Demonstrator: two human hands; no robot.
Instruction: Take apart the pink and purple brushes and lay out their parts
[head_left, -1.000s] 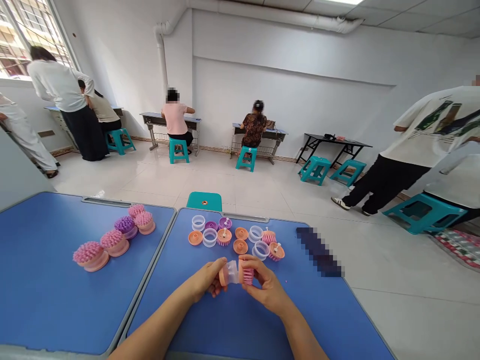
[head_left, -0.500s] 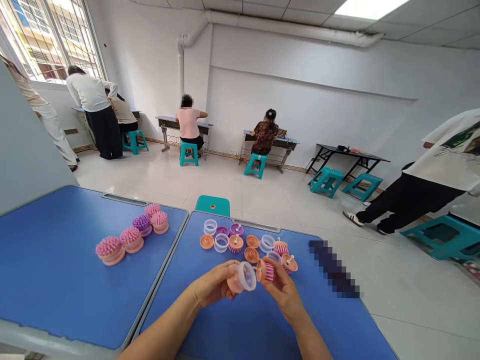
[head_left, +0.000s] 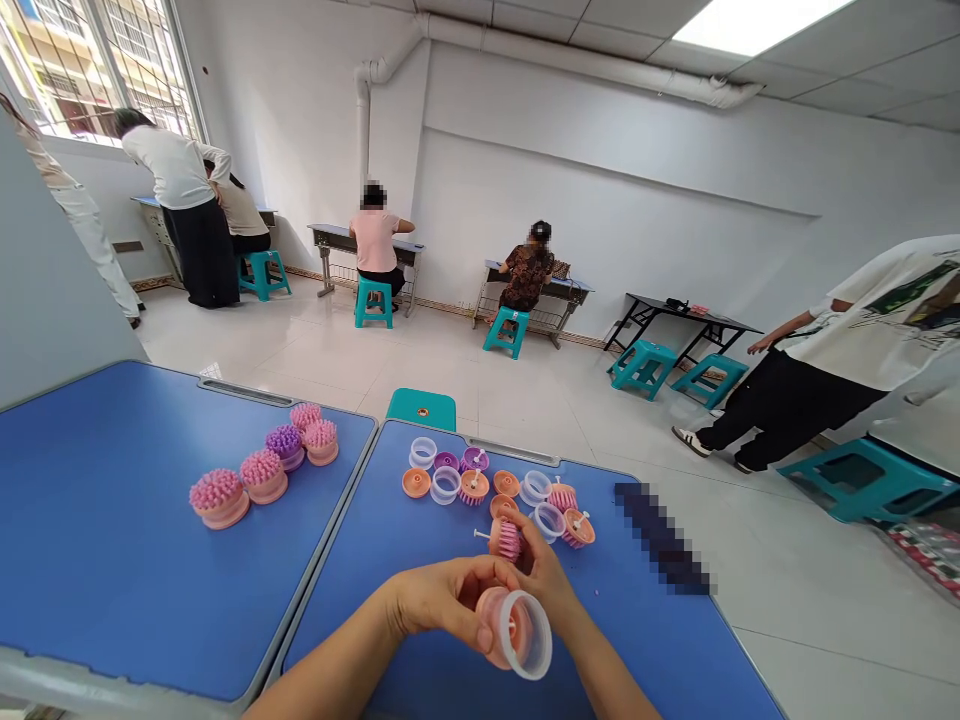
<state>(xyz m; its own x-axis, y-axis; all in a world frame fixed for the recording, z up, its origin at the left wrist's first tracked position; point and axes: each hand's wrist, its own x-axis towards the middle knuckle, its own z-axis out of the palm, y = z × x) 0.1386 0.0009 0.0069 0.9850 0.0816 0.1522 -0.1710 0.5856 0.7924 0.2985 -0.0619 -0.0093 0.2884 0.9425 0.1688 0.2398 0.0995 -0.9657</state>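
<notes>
My left hand (head_left: 442,602) is closed round an orange round cap with a clear plastic ring (head_left: 537,645) on it; its open side faces right and towards me. My right hand (head_left: 546,580) grips a scalp brush head (head_left: 505,540) with pink bristles, an orange base and a white stem pointing left. The two pieces are apart, the brush head farther from me. Beyond them lie loose clear rings (head_left: 446,486), orange discs (head_left: 416,483), a purple disc (head_left: 447,462) and bristle heads with white stems (head_left: 577,528).
On the left blue table (head_left: 150,590) stand several assembled brushes (head_left: 220,497), pink and purple. A blurred dark strip (head_left: 664,540) covers the right table edge. A teal stool (head_left: 421,408) stands beyond the table. Other people sit or stand farther off.
My left hand has moved right and nearer to me, turning the ringed cap towards me. My right hand has shifted slightly left; the brush head is now apart from the cap.
</notes>
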